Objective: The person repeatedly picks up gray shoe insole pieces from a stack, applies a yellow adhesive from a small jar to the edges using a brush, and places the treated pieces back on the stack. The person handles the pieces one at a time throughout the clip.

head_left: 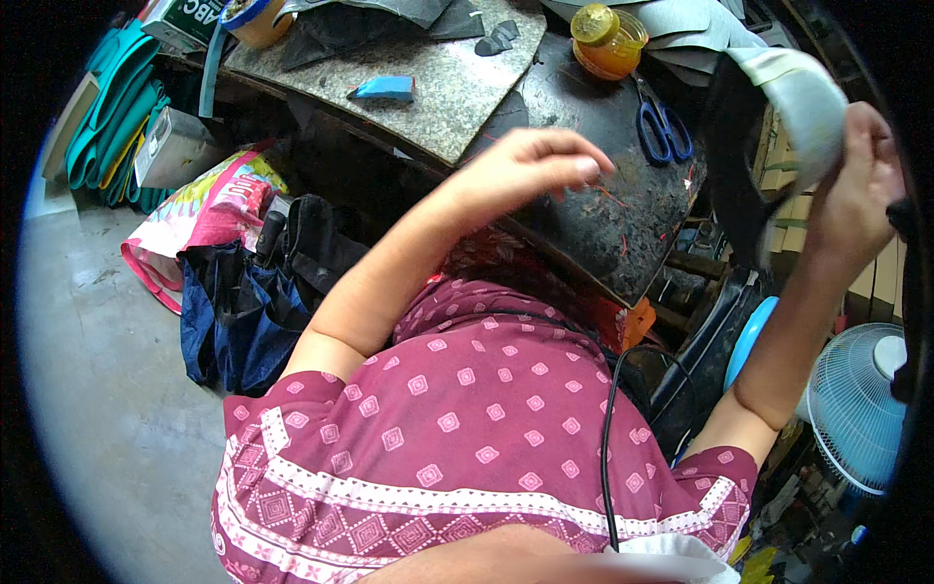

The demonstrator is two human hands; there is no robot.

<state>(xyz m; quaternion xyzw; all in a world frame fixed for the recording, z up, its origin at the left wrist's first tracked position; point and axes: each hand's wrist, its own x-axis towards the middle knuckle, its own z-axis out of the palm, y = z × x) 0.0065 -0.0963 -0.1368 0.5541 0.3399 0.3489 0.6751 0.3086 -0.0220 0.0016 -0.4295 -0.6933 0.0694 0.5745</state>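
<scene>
My left hand (540, 165) hovers over the near part of the dark work board (545, 127), its fingers loosely bent and nothing visible in them. Far out to the right, my right hand (861, 185) is raised and grips a curved piece of flexible sheet material (803, 102), pale grey on one side. A black piece (735, 146) hangs beside it; whether the two are joined I cannot tell. Blue-handled scissors (664, 131) lie on the board between my hands. Beyond them stands an orange glue-like jar (611, 49) with a yellowish lid.
A speckled stone slab (452, 102) bears a blue block (389, 89) and dark sheet scraps (375, 29). Grey sheets (681, 34) are piled at the back right. Bags (233, 292) sit on the floor at left. A fan (861, 399) stands at right; a black cable (608, 438) crosses my shirt.
</scene>
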